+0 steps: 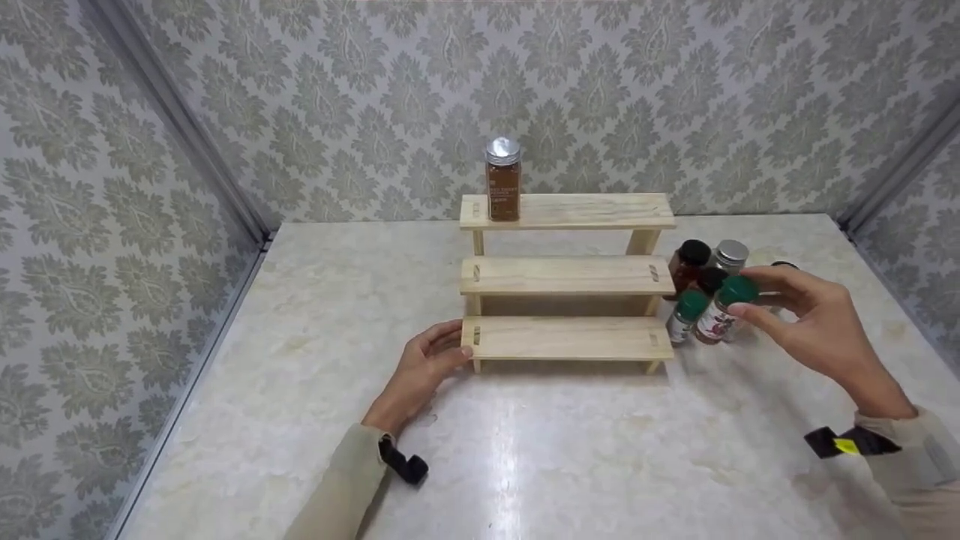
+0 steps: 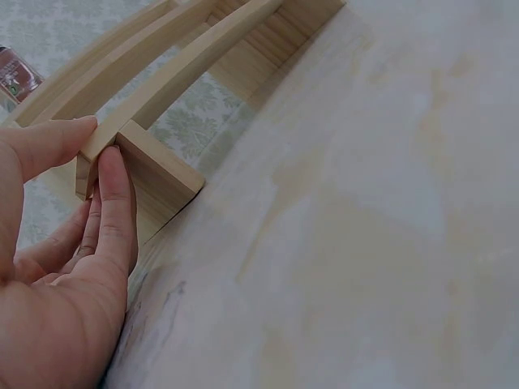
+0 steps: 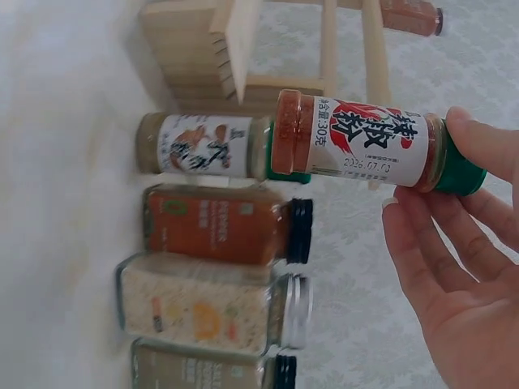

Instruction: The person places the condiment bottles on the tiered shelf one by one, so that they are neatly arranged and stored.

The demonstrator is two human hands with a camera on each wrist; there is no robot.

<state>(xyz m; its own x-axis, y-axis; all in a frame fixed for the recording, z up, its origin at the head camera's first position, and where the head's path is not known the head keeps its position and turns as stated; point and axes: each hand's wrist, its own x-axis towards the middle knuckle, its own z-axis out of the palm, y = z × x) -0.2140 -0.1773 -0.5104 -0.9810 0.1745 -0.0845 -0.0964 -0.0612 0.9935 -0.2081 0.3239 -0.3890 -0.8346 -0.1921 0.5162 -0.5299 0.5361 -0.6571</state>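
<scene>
One green-capped jar [image 3: 369, 144] is pinched by the right hand [image 1: 817, 326], the rack [image 1: 566, 337], at its front-left corner, by the left hand [image 1: 421, 367].

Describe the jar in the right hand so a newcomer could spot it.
Find the wooden rack. By its right end, the right hand holds a jar by its green cap, above the table. The other green-capped jar is tan inside; this one is red.

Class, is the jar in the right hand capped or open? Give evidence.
Capped: the green lid sits on the jar, pinched by the right hand.
</scene>
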